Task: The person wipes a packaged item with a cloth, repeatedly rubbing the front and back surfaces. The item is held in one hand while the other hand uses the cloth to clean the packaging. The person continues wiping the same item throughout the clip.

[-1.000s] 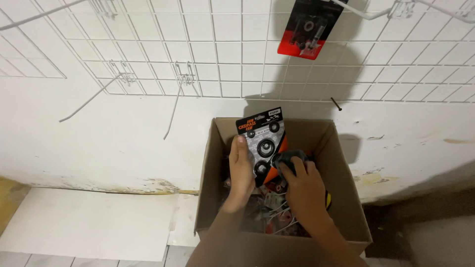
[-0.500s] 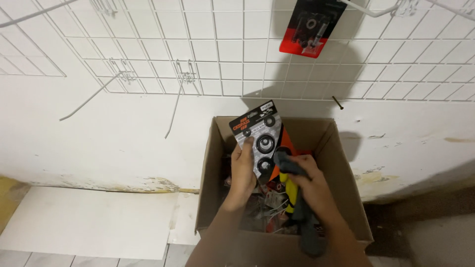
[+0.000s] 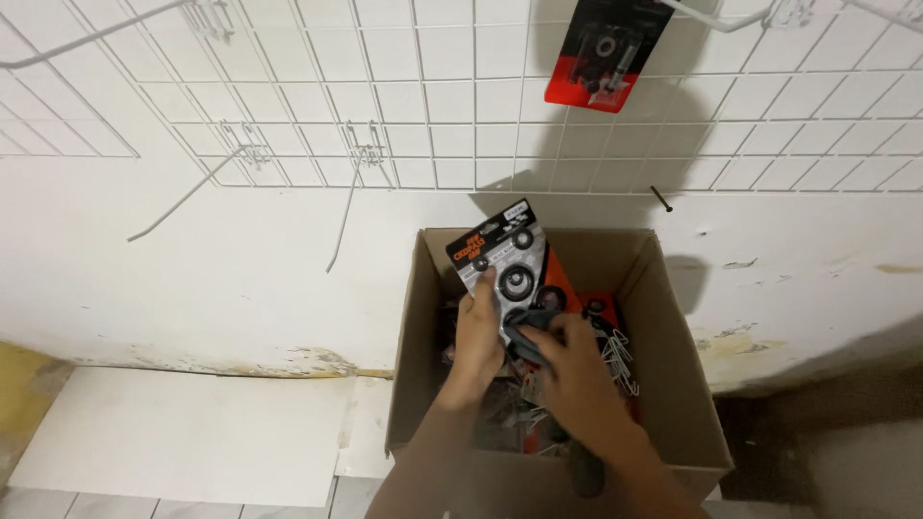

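Black and orange, the carded blister pack point(image 3: 507, 261) of black rings stands tilted above the open cardboard box point(image 3: 673, 384), its top corner leaning left toward the wall. The left hand point(image 3: 478, 332) grasps it at the lower left edge, thumb on the face of the card. The right hand point(image 3: 567, 370) is clenched round a dark tool point(image 3: 527, 322) just beside the pack's lower right corner, touching it; half a second ago that hand sat lower and a long green-and-yellow handle showed below it, which is now mostly hidden under the wrist. The pack itself has barely shifted since then, only tipped a little more to the left. Under both hands the box holds more orange-backed packs and a bunch of white wire hooks point(image 3: 615, 358) by its right wall. Behind the box a white wire grid panel point(image 3: 433, 96) covers the wall, with bare hooks point(image 3: 351, 192) hanging from it and one red and black carded pack point(image 3: 601, 53) at the top
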